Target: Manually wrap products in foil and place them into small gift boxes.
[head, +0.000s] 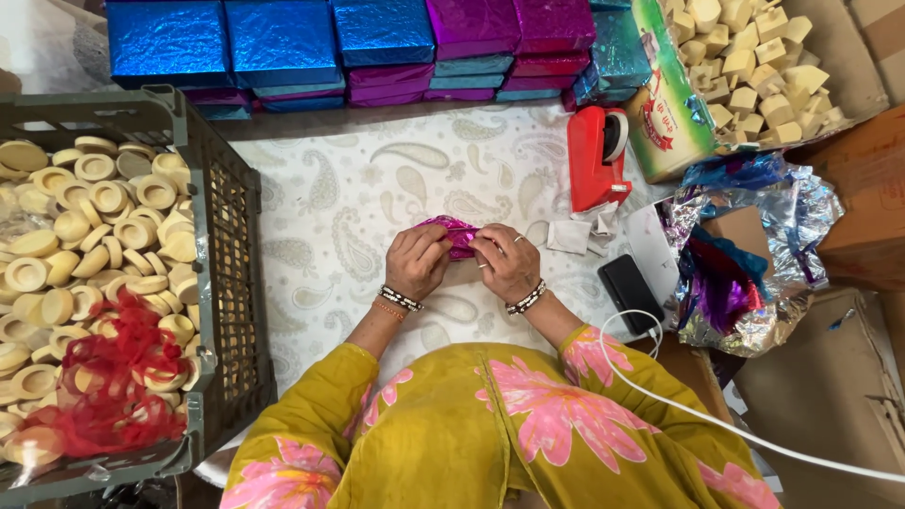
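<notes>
A small, crinkled magenta foil-wrapped piece [456, 234] sits pinched between both hands.

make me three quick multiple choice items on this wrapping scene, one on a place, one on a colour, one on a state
1. Where is the red tape dispenser?
A. inside the crate
B. on the patterned cloth, beyond the right hand
C. on the black phone

2. What colour is the foil piece in the hands?
A. magenta
B. gold
C. green

3. How do the hands stand?
A. both flat on the cloth
B. one lifted to the boxes
C. both pinching the foil piece together

Answers:
1 B: the dispenser stands on the cloth just past the right hand.
2 A: the crinkled foil between the fingers is magenta.
3 C: the left hand and right hand close on the foil from both sides.
</notes>
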